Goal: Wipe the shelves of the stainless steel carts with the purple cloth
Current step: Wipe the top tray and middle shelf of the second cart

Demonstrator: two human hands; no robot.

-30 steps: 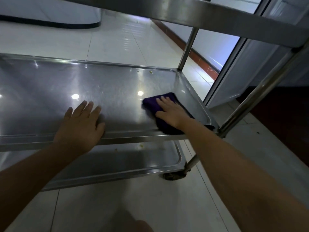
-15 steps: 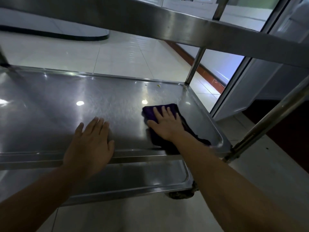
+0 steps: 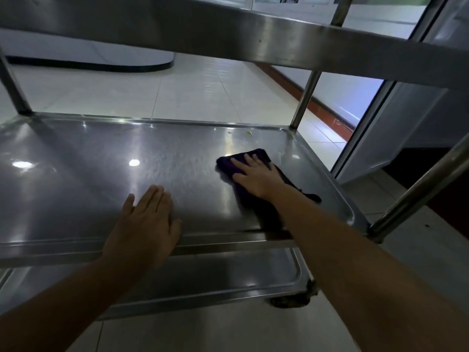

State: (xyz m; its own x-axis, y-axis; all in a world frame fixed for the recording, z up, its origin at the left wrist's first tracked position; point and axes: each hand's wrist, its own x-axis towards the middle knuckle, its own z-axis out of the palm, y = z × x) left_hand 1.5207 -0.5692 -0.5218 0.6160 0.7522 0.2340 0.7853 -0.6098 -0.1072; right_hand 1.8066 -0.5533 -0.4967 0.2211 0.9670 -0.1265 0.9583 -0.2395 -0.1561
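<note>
The right hand [image 3: 256,177], fingers straight, presses the dark purple cloth [image 3: 253,154] flat on the middle stainless steel shelf [image 3: 76,174]. The left hand [image 3: 147,224], fingers straight and together, rests on its front edge.

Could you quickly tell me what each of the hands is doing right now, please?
Left hand: open, flat on the middle shelf.
Right hand: open, straight fingers pressing the purple cloth onto that shelf.
</note>
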